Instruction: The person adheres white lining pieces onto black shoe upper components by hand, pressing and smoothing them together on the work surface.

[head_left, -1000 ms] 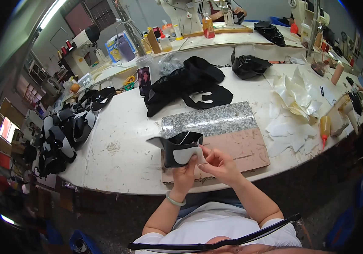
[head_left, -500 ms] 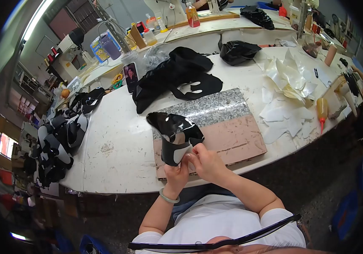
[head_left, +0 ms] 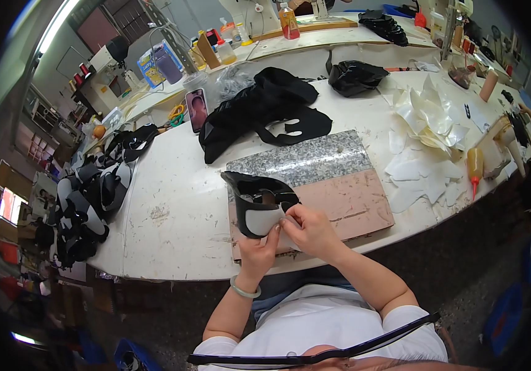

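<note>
Over the pale surface [head_left: 172, 238], near the middle of its near edge, the black-and-white piece [head_left: 262, 221] is above the left end of a board [head_left: 358, 201]. The left hand [head_left: 254, 255] grips its lower edge; the right hand's [head_left: 315, 234] grip pinches its side (careful edge work, seemingly, calling for steadiness).

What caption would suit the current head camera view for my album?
Two hands, left and right, hold a black-and-white piece above a worktable.
</note>
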Motion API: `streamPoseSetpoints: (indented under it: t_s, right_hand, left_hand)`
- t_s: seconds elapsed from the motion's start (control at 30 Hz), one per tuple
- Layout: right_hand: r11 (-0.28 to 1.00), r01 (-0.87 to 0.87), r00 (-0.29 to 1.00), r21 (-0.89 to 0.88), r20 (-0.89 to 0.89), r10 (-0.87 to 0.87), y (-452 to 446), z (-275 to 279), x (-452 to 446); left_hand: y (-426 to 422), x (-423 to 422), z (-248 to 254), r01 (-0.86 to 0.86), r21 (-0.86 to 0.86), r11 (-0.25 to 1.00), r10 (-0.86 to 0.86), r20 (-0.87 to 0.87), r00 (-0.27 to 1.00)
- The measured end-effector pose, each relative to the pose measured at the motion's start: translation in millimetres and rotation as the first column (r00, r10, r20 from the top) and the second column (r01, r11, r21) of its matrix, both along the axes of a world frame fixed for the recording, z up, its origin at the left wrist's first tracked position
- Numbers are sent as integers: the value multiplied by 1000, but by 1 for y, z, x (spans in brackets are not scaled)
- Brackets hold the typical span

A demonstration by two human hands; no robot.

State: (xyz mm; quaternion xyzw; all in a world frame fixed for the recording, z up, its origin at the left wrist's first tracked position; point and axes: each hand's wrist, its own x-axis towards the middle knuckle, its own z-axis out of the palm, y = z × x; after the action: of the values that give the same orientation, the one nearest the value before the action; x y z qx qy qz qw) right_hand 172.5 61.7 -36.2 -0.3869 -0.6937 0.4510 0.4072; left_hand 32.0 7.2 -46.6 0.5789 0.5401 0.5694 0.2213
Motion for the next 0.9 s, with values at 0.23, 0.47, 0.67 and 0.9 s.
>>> streamPoseSetpoints:
  t_s: [0.23,0.47,0.67,0.9]
  right_hand:
    - [993,66,998,93,13,-68,-7,-12,-8]
    - [994,-67,997,-88,-45,63,0,-22,8]
    - [885,-46,999,464,33,35,13,20,23]
    - [939,-330,926,-94,-228,302,10,8,31]
  left_hand:
    - [6,-1,-2,64,349,935,115,-467,877]
    - [2,-19,7,100,-93,991,-106,-55,993]
    - [-4,-21,22,356,-221,908,-366,-8,930]
    - [-9,-29,25,535,-328,779,-309,542,782]
